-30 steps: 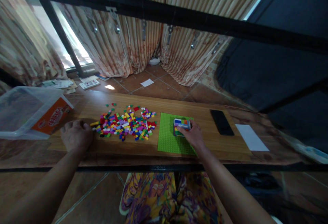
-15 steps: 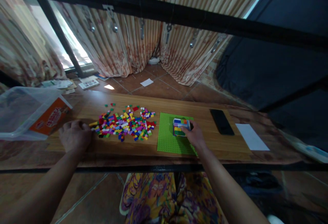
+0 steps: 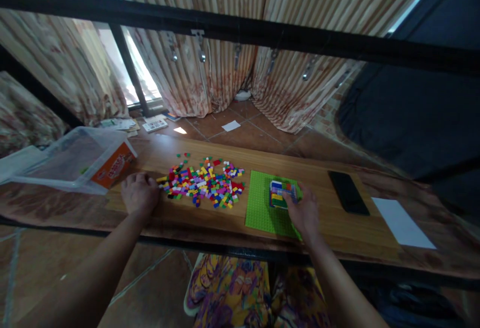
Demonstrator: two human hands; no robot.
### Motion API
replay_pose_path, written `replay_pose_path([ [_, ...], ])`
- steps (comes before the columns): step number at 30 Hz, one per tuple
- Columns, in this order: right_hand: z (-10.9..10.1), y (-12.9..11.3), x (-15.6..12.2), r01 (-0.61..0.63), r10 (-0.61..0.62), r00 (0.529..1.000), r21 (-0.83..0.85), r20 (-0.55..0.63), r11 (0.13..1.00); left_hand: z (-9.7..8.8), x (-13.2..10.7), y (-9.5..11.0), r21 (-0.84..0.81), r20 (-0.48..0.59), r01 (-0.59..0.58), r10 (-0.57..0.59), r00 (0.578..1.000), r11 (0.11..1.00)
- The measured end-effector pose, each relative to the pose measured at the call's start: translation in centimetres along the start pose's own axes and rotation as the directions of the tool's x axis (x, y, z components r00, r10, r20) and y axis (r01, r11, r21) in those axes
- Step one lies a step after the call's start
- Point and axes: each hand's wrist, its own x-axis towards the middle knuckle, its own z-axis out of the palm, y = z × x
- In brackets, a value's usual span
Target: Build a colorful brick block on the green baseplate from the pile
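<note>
A small block built of coloured toy bricks (image 3: pixel 278 195), white, blue, yellow and green among them, sits on the green baseplate (image 3: pixel 258 213). My right hand (image 3: pixel 304 212) grips its right side, thumb on the near part and fingers behind; these cover part of the block. At the left end of a spread of loose toy bricks (image 3: pixel 202 184), my left hand (image 3: pixel 139 193) rests on the wooden board with its fingers curled under. Its fingertips are hidden, so whatever may lie inside them does not show. A yellow brick (image 3: pixel 161 179) lies right beside it.
A clear plastic box (image 3: pixel 71 168) with an orange label lies on its side at the left. Right of the baseplate are a black phone (image 3: pixel 348 193) and a white sheet of paper (image 3: pixel 404 223). A dark metal bar (image 3: pixel 240 25) crosses above the far side.
The camera view has turned left, shifting everything rightward in the picture. My right hand still grips the brick block, and my left hand stays at the pile's left end.
</note>
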Motion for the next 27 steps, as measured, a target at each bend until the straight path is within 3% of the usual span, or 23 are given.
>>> replay_pose_path([
  [2,-0.4,-2.5,-0.7,0.073,-0.072,0.996,0.031,-0.047,0.997,0.2,0.0,-0.1,-0.011,0.0,0.0,0.0,1.0,1.0],
  [6,0.8,-7.3,-1.9,0.279,-0.296,0.95,0.16,0.094,0.947,0.7,0.1,-0.3,-0.054,-0.012,0.022,-0.023,1.0,0.998],
  [9,2.9,-9.5,-2.0,0.328,-0.368,0.903,0.198,0.221,0.924,1.0,0.1,-0.4,-0.069,-0.026,0.026,-0.028,0.999,0.997],
  [17,5.9,-11.5,-1.8,0.293,-0.331,0.887,0.16,0.323,0.943,1.2,0.1,-0.5,-0.037,-0.044,0.015,-0.017,0.999,0.999],
  [27,8.6,-13.8,-1.3,0.4,-0.417,0.814,0.129,0.404,0.907,0.5,0.0,-0.2,-0.043,-0.014,0.032,-0.033,0.999,0.999],
])
